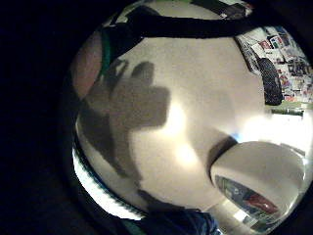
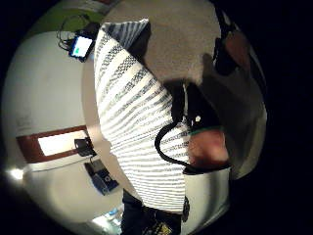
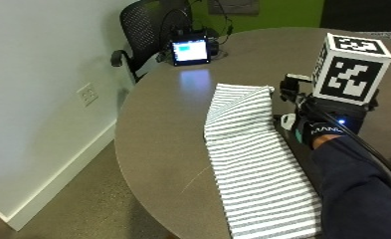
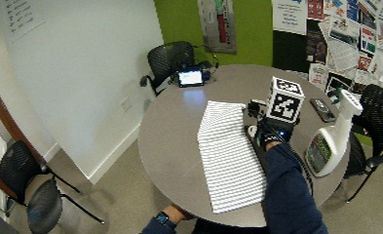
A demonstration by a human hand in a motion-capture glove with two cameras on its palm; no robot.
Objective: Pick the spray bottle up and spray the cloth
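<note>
A grey-and-white striped cloth (image 3: pixel 254 159) lies spread lengthwise on the round grey table (image 3: pixel 162 124), its far corner folded over. My gloved right hand (image 3: pixel 317 130) hovers palm down just beside the cloth's right edge and holds nothing. The thumb side palm view shows the striped cloth (image 2: pixel 137 132) close under the thumb (image 2: pixel 208 149). A white spray bottle (image 4: pixel 334 136) with a green nozzle stands upright on the table to the right of my hand (image 4: pixel 272 134), apart from it. Its white body (image 1: pixel 259 178) shows in the little finger side palm view.
A small lit screen device (image 3: pixel 190 51) with cables stands at the table's far edge, a black chair (image 3: pixel 148 25) behind it. A dark phone (image 4: pixel 322 108) lies beyond the bottle. The person's bare left hand (image 4: pixel 168 218) is at the near table edge.
</note>
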